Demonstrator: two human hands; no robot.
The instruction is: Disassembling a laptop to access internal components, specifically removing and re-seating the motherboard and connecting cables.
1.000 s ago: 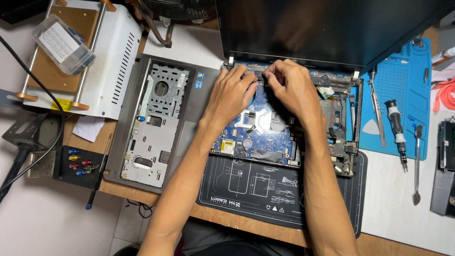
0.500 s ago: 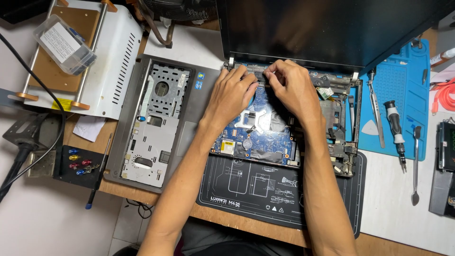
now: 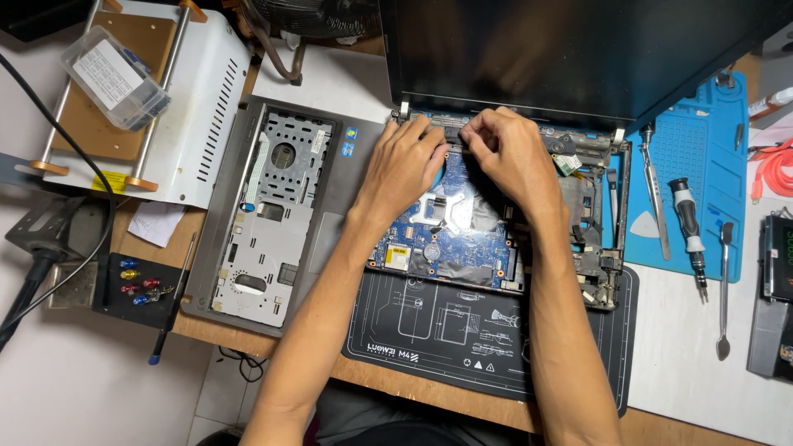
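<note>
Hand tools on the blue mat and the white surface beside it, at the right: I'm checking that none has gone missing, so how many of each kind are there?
Tweezers: 1
Screwdriver with black handle: 1
Metal spudger: 1
White triangular pick: 1
Total: 4

Both hands, left hand and right hand, are on the opened laptop, not on any tool.

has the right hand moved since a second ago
No. The right hand stays at the rear edge of the blue motherboard, just below the laptop hinge bar, fingertips meeting the left hand as before.
</note>
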